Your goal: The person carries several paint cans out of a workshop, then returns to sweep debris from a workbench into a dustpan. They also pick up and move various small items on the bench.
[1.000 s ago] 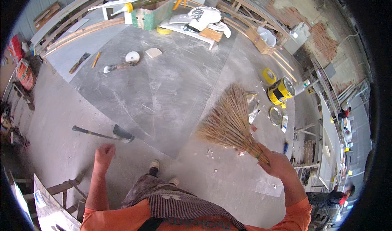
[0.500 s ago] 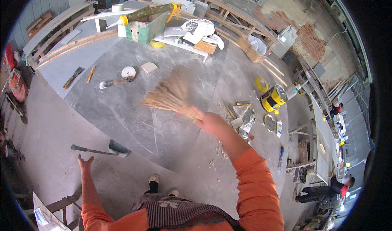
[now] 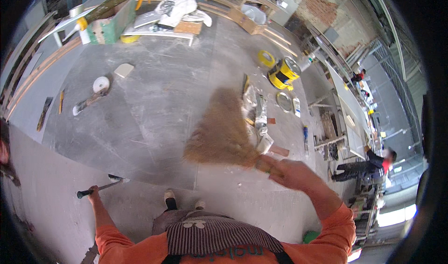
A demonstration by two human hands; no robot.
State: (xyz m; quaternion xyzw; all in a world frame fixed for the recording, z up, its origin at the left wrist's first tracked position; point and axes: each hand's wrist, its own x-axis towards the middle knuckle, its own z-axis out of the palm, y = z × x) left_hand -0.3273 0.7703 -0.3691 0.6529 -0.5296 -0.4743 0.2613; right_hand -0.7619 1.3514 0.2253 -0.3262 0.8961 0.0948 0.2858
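A straw hand broom (image 3: 221, 131) is in my right hand (image 3: 296, 174), its fingers wrapped round the short handle. The bristles are blurred and spread over the grey tabletop (image 3: 154, 128), just left of a pile of silvery scraps and used tubes (image 3: 261, 112). My left hand (image 3: 94, 193) is closed round the handle of what looks like a dark long-handled dustpan (image 3: 113, 184). That hand is off the table's near-left edge. The pan end is seen nearly edge-on, so its contents do not show.
A yellow-and-black tin (image 3: 283, 72) stands at the right, near a yellow tape roll (image 3: 266, 58) and a round lid (image 3: 283, 102). A white roll (image 3: 101, 84) and a brush (image 3: 88, 101) lie at the left. White cloth (image 3: 177, 10) and a green box (image 3: 112, 26) sit at the back.
The broom has swept right and nearer to me, up to the scrap pile. My left hand has closed on the dustpan handle, and the pan has come lower. My view has shifted to the right.
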